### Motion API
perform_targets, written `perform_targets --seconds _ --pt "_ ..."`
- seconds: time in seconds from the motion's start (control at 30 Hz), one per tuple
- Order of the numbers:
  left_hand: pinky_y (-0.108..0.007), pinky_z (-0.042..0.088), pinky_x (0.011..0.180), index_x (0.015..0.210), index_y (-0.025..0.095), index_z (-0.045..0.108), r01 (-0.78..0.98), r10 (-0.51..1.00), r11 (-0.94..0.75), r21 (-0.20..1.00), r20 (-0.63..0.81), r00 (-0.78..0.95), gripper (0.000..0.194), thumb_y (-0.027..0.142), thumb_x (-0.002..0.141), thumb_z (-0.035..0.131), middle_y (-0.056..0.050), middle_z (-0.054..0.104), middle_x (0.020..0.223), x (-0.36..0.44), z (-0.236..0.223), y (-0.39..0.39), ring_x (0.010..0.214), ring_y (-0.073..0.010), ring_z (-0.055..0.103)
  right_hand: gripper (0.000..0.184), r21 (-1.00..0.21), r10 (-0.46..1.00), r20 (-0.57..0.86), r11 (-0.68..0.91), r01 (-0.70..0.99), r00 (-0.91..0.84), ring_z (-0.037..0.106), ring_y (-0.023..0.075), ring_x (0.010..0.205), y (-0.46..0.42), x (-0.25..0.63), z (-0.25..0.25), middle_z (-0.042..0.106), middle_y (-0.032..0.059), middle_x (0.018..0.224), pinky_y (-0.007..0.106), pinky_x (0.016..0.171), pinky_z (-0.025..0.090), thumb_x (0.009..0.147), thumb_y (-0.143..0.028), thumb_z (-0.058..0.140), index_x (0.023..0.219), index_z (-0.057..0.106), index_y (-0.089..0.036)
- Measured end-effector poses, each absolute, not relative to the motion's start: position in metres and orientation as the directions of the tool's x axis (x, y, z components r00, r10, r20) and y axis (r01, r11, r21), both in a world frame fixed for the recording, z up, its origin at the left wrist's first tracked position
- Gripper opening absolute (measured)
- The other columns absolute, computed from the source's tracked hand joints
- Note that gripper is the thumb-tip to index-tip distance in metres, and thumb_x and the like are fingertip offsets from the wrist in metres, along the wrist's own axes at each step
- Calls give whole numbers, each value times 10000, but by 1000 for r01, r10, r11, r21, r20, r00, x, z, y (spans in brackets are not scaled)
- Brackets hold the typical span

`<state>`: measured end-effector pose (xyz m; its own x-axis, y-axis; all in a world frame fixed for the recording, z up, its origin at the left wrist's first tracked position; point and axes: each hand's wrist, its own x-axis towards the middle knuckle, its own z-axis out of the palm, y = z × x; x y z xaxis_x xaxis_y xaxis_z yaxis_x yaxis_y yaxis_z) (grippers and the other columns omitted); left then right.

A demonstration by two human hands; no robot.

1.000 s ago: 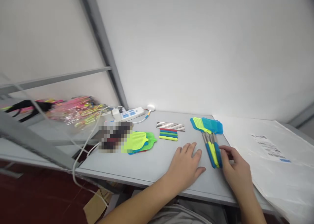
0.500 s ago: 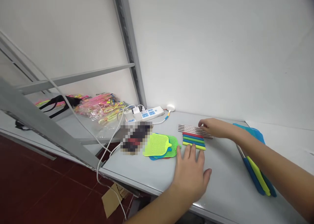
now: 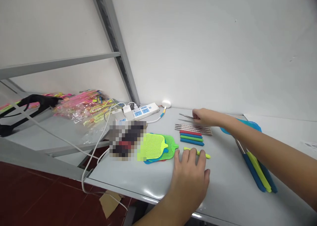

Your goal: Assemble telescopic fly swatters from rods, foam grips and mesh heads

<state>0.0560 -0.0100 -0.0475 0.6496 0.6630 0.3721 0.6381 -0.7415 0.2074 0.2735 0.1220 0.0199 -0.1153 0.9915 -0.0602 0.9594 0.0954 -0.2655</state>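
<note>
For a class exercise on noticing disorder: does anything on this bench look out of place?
Yes: one yellow-green grip lies at a slant by the left hand's fingertips. It stands apart from the tidy row of red, green and blue grips below the steel rods, out of line with them.

This looks like a small assembly workshop: a grey metal-framed workbench [image 3: 138,176] runs ahead, with a power strip [image 3: 142,112] at eleven o'clock, bagged pink plastic stock [image 3: 84,109] at ten, and steel rods [image 3: 193,129] and mesh swatter heads [image 3: 158,147] at twelve.
</note>
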Motion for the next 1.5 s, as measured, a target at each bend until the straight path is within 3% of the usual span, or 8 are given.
perform_targets --seconds 0.13,0.27,0.47,0.7,0.9,1.07,1.27,1.5 --pt "-592 376 1006 1249 199 567 659 684 -721 215 375 626 380 394 923 551 -112 571 1247 56 -47 -10 1077 -305 525 80 -293 995 94 60 954 -34 508 164 614 82 272 52 617 20 753 287 562 358 850 -223 503 928 524 -224" --pt "-589 361 1007 1024 207 610 581 621 -783 222 340 706 177 351 933 561 -88 586 1207 55 -44 -7 1087 -286 527 105 -547 948 286 43 836 139 442 147 564 18 263 75 546 -13 693 286 524 346 917 -322 478 970 534 -250" --pt "-359 462 729 903 223 607 416 437 -899 133 295 850 150 362 953 578 -18 626 867 57 -45 -7 833 -214 593 225 -988 932 140 109 108 336 315 118 496 -79 239 68 344 -41 595 272 437 274 880 -463 606 847 614 -241" --pt "-283 404 519 946 215 602 460 492 -870 177 280 824 250 462 917 610 -8 630 857 56 -40 -10 659 -183 618 432 -836 903 9 242 -492 430 105 78 423 -114 223 21 177 -81 531 231 371 194 938 -490 481 603 480 -218" --pt "-284 477 653 963 207 557 325 532 -816 477 402 746 224 321 1030 377 -37 559 926 53 -33 -9 747 -162 589 439 -745 895 -77 240 -622 438 127 73 398 -110 212 -8 214 -83 518 222 374 215 938 -511 478 613 466 -216" --pt "-333 459 732 1000 227 572 244 583 -805 541 642 498 163 280 1005 418 -37 483 889 47 -37 -4 815 -189 513 453 -855 843 -2 277 -438 538 479 153 597 -106 206 -27 463 -2 627 306 595 438 963 -526 402 699 606 -220" --pt "-269 456 596 1038 240 502 -101 765 -555 826 555 328 51 255 998 474 14 544 885 48 -41 -8 584 -97 534 508 -953 777 -32 167 -255 629 286 124 490 -111 203 -41 317 -46 507 270 469 255 951 -597 394 816 668 -191" --pt "-318 517 728 971 218 517 -237 679 -580 779 624 387 116 113 941 559 -5 622 905 49 -31 -9 753 -145 677 397 -895 761 -14 279 -348 648 422 119 444 -110 208 -35 558 -11 551 265 465 353 951 -554 432 834 590 -208"
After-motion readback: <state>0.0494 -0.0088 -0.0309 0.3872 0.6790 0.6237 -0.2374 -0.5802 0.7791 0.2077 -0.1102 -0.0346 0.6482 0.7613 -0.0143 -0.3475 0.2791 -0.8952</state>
